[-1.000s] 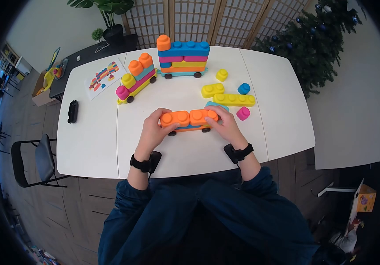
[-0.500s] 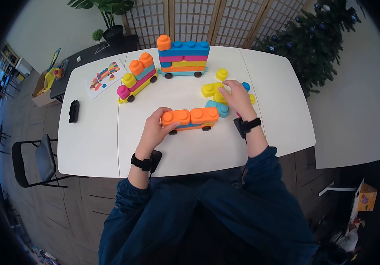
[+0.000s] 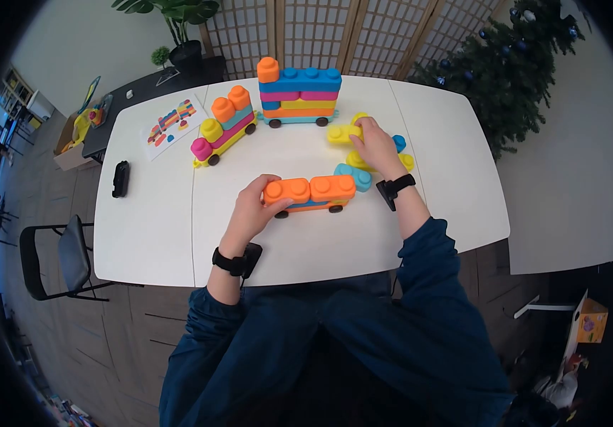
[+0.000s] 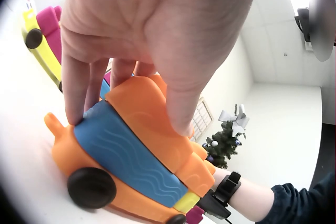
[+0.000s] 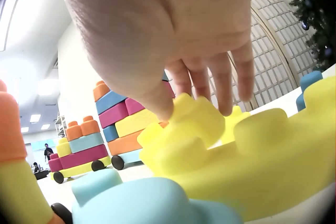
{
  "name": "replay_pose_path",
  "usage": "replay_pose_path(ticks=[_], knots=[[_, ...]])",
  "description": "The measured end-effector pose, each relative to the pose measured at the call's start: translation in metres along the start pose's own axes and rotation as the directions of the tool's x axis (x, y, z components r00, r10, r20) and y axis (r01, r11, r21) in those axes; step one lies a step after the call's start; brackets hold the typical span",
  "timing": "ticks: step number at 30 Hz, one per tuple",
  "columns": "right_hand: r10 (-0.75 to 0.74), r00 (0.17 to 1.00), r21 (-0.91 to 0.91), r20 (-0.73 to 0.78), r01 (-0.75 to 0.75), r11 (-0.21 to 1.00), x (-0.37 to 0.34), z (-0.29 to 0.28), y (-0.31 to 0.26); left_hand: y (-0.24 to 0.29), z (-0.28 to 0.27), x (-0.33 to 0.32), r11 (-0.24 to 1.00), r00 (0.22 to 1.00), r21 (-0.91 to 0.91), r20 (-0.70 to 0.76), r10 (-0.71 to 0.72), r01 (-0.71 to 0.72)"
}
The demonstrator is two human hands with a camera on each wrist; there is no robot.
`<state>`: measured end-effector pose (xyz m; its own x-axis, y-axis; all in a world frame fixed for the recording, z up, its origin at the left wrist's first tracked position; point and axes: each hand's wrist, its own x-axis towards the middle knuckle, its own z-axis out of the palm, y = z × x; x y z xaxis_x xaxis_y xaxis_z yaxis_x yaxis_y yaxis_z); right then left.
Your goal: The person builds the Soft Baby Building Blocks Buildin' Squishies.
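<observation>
My left hand grips the left end of a toy wagon with an orange wheeled base. Thumb and fingers straddle one of two orange blocks side by side on its top, above a blue block. Farther off to the right, my right hand pinches a two-stud yellow block from above. In the right wrist view, a long yellow block lies in front of the fingers, partly hidden by the hand in the head view. A light-blue block sits beside the wagon.
Toward the back stand a tall wagon of stacked blocks and a lower stepped wagon. A blue block lies right of my right hand. At left are a picture sheet and a black object.
My right hand has let go of the wagon's right end, reached forward and right, and taken hold of the two-stud yellow block. The left hand has kept its grip on the wagon.
</observation>
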<state>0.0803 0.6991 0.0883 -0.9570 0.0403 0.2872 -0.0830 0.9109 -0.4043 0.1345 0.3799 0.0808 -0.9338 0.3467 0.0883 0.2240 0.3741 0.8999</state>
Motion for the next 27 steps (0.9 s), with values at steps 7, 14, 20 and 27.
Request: replay_pose_path(ticks=[7,14,20,27], knots=[[-0.172,0.982,0.466,-0.08,0.189,0.865,-0.04,-0.017,-0.074,-0.001,-0.001,0.0,0.999,1.0,-0.037,0.02,-0.024,0.024],[-0.274,0.96,0.598,0.062,0.184,0.78,-0.067,-0.002,-0.109,0.0,-0.001,0.001,0.991,1.0,-0.137,0.028,0.009,-0.005],[-0.316,0.949,0.556,0.016,0.254,0.791,-0.066,0.002,-0.107,-0.002,0.0,0.0,0.996,1.0,-0.088,-0.029,0.006,-0.009],[-0.423,0.904,0.498,-0.055,0.393,0.773,-0.064,0.004,-0.107,0.002,-0.007,-0.002,0.995,0.995,-0.102,0.103,-0.003,0.014]])
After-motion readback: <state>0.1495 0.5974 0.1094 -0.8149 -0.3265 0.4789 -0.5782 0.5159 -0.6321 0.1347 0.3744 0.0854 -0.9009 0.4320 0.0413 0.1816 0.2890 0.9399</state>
